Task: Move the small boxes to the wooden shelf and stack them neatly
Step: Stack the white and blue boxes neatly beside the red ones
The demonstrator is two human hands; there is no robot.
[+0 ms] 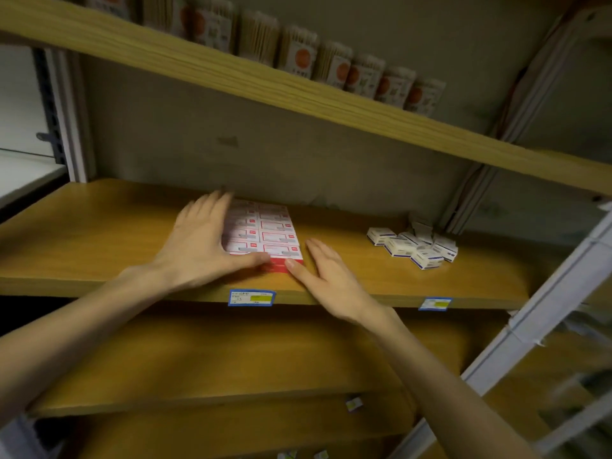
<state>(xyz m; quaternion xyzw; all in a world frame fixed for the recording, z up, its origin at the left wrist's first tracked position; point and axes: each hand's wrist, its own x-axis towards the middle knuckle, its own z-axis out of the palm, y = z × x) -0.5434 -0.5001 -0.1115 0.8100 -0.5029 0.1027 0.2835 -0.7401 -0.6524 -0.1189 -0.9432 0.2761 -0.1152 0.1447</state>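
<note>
A block of small red-and-white boxes [271, 231] lies in two neat rows on the wooden shelf [99, 233]. My left hand [202, 240] lies flat against the block's left side, fingers straight, thumb along its front edge. My right hand [326, 279] rests flat on the shelf to the right of the block, its thumb tip touching the front right corner. Neither hand grips a box.
A loose heap of small white boxes [415, 245] sits on the same shelf to the right. Packets with orange dots [334, 66] line the upper shelf. Blue price labels [251, 298] mark the shelf's front edge. Lower wooden shelves [198, 362] lie beneath, and a white metal upright [543, 313] stands at the right.
</note>
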